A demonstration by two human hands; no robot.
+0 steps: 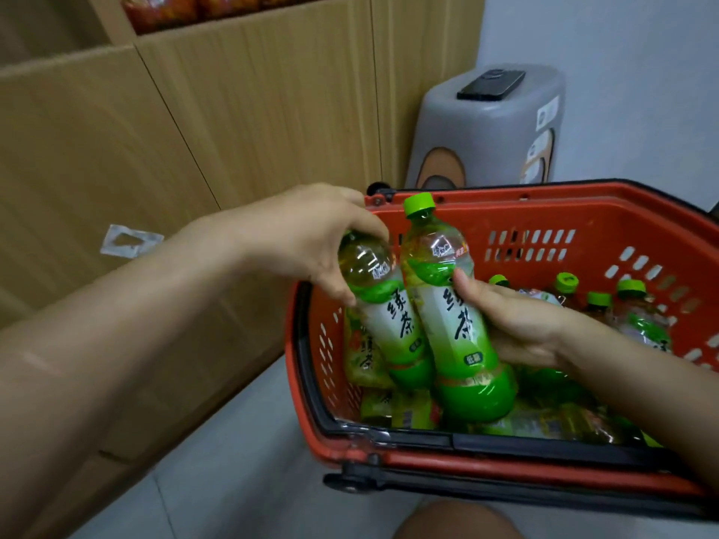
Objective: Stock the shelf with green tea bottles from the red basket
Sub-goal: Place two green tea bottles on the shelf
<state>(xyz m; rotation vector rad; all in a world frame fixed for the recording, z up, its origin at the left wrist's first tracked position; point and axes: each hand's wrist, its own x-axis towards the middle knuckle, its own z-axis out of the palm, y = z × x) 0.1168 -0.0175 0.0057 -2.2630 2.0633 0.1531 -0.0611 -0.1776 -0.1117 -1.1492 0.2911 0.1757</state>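
Above the red basket (544, 212), my left hand (311, 239) clasps one bottle's (385, 313) top, my right hand (513, 320) wraps another bottle (455, 317); both stand near-upright, caps tilted away.

Each hand grips one green tea bottle (459, 317) over the red basket (544, 223).

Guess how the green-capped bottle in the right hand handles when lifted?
The clear plastic green tea bottle looks full, so probably heavy for its size. Its glossy label may slip in the right hand. Round body: likely rolls if laid down.
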